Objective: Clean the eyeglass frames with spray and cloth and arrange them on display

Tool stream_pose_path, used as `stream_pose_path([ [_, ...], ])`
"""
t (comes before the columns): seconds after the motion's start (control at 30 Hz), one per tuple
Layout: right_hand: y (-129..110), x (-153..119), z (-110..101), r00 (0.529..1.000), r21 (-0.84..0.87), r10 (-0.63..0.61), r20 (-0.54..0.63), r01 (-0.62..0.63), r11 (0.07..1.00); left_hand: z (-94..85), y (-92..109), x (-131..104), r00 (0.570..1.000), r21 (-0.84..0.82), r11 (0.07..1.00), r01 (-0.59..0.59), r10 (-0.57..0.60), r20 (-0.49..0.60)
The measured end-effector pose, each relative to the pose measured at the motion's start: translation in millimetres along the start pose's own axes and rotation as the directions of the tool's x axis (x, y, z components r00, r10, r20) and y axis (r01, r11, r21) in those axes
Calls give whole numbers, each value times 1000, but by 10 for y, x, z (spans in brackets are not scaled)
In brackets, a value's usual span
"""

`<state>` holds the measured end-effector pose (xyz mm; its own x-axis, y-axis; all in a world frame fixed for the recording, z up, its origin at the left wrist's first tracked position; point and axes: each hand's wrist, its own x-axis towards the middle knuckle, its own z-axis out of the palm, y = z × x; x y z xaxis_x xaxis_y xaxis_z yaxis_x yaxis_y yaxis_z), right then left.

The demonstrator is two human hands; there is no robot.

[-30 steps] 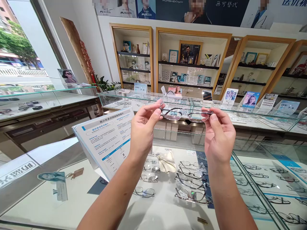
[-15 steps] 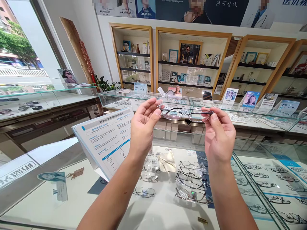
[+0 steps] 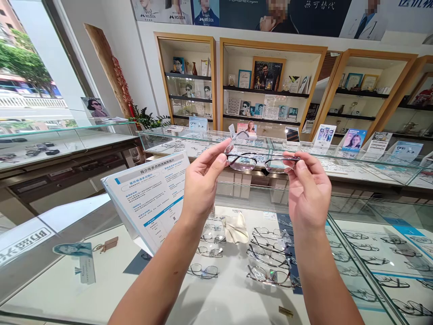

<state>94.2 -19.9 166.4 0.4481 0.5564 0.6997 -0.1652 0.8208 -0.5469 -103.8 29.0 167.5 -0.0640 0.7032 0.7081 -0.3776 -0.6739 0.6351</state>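
Observation:
Between my two hands, above the glass counter, hangs a pair of eyeglasses point(image 3: 244, 162) with thin dark rims and clear lenses. My left hand point(image 3: 203, 179) pinches it at the left end, thumb and fingers closed around the hinge area. A small white tag point(image 3: 232, 131) stands up near those fingertips. At the other end, my right hand point(image 3: 307, 187) grips the frame between thumb and fingers. Inside the case below, a crumpled cream cloth point(image 3: 236, 229) lies between columns of eyeglasses point(image 3: 270, 275).
A white printed sign point(image 3: 149, 194) leans beside my left forearm. Under it are a brown tag point(image 3: 110, 244) and a cutout portrait card point(image 3: 84, 262). Glass edges point(image 3: 355, 257) run along the right. Another display counter point(image 3: 338, 167) and wooden shelves point(image 3: 270, 90) stand behind.
My left fingers have shifted and drawn in on the eyeglasses' end. The white tag has swung slightly right and more upright. The eyeglasses have tilted slightly, while my right hand has barely moved.

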Motion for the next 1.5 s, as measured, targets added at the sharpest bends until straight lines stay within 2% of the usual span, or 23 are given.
stream_pose_path([
  [0.23, 37, 13, -28, 997, -74, 54, -46, -58, 996, 81, 69, -33, 999, -68, 997, 31, -29, 27],
  [0.47, 38, 48, -49, 986, -54, 158, -57, -161, 985, 96, 88, -54, 995, -98, 992, 85, -80, 53],
  [0.6, 71, 63, -50, 973, -70, 219, -70, -224, 972, 83, 66, -41, 994, -67, 992, 110, -108, 26],
  [0.73, 193, 88, -84, 959, -149, 272, -76, -280, 948, 63, -7, 5, 982, -58, 980, 189, -190, -7],
  [0.97, 431, 170, -148, 902, -179, 429, -49, -430, 885, 19, -178, 124, 925, -61, 934, 353, -358, -127],
  [1.07, 448, 200, -186, 935, -267, 355, -15, -346, 899, 11, -228, 143, 915, -40, 925, 378, -380, -135],
  [1.13, 420, 213, -220, 969, -388, 239, 59, -198, 900, 10, -255, 136, 918, -10, 925, 380, -379, -120],
  [1.17, 399, 217, -236, 972, -448, 198, 125, -122, 885, 11, -267, 129, 921, 11, 926, 378, -375, -109],
  [1.23, 358, 221, -262, 938, -534, 200, 284, -18, 846, 17, -291, 113, 925, 56, 924, 379, -375, -70],
  [1.33, 325, 218, -268, 836, -603, 327, 440, 6, 798, 23, -331, 106, 916, 97, 912, 398, -400, 7],
  [1.4, 320, 210, -254, 794, -639, 390, 467, -2, 769, 17, -362, 115, 907, 124, 902, 414, -421, 33],
  [1.5, 312, 198, -221, 784, -658, 414, 464, -8, 753, -13, -401, 135, 902, 172, 892, 417, -430, 43],
])
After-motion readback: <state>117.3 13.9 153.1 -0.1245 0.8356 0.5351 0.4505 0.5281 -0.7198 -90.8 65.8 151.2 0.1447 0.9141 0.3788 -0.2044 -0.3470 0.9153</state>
